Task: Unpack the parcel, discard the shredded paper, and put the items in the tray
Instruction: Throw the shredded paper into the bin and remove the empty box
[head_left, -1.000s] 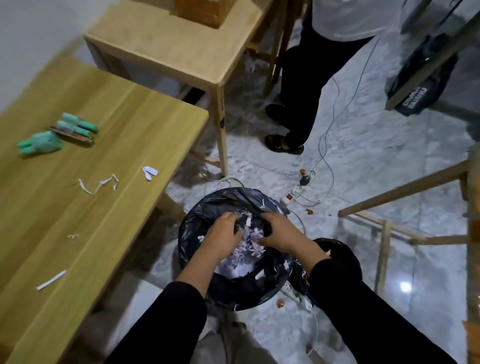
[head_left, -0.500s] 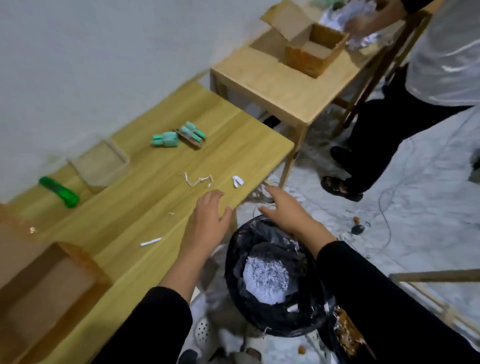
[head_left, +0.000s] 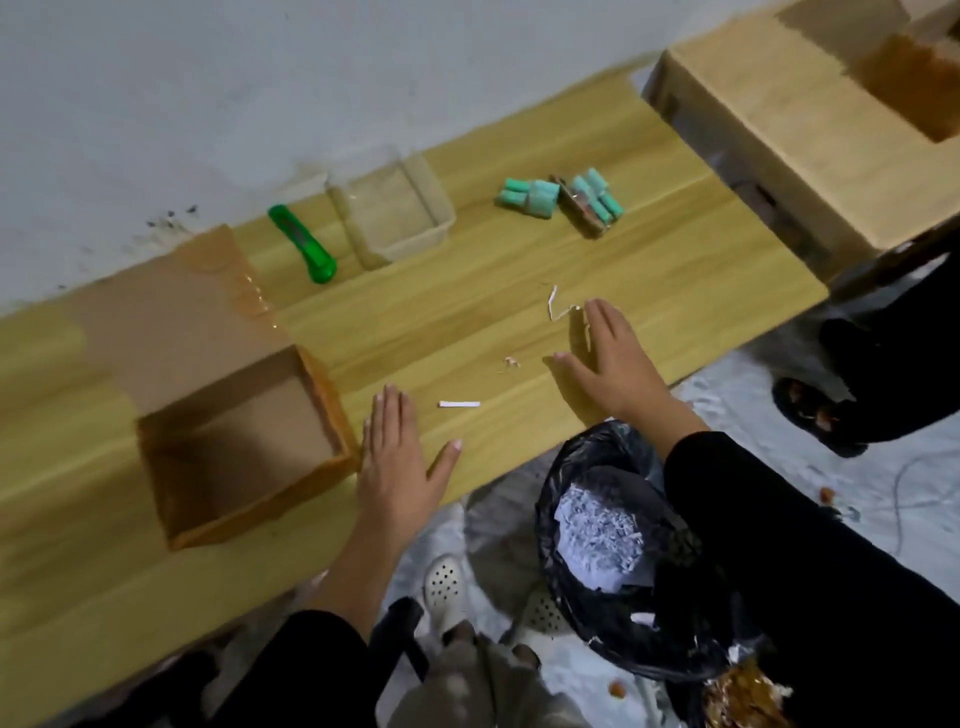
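Note:
The open cardboard parcel (head_left: 244, 447) lies on the wooden table (head_left: 649, 270), its inside bare. My left hand (head_left: 400, 462) rests flat and open just right of the parcel. My right hand (head_left: 608, 358) hovers open over a few white paper shreds (head_left: 558, 306); another strip (head_left: 460, 404) lies between my hands. Teal items (head_left: 530, 197) and a teal pack (head_left: 592, 205) lie near the back. The clear tray (head_left: 447, 223) stands left of them. Below the table edge, a black-lined bin (head_left: 571, 467) holds shredded paper (head_left: 602, 540).
A green box cutter (head_left: 304, 244) lies left of the tray. A second wooden table (head_left: 769, 130) with a cardboard box (head_left: 914, 88) stands at the right. Another person's sandalled foot (head_left: 810, 410) is on the floor at the right.
My hands left the bin and came up over the table, both open and flat now. My view swung left from the bin to the tabletop.

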